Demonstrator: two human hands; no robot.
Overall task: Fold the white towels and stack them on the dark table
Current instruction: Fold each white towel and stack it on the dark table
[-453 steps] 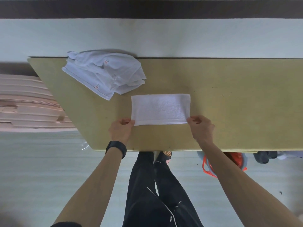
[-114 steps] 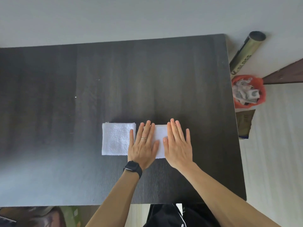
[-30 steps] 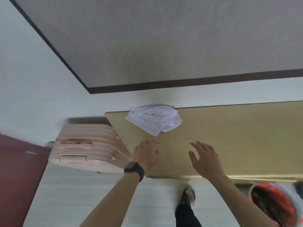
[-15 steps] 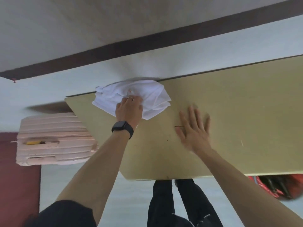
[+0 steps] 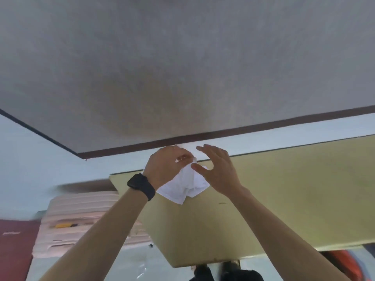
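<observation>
1. Crumpled white cloth towel bundle (image 5: 182, 187) is found at frame centre, over the far left corner of the flat yellow-green tabletop (image 5: 284, 189), pinched from above by the left hand (image 5: 166, 167), fingers curled into it.
2. Right hand (image 5: 219, 173) is held just beside it, fingers spread, nothing gripped.
3. Risk: several tangled towels could be lifted together, or one dropped off the nearby edge.
4. Towel count and left fingertips are blurred; dark table is not shown.
</observation>
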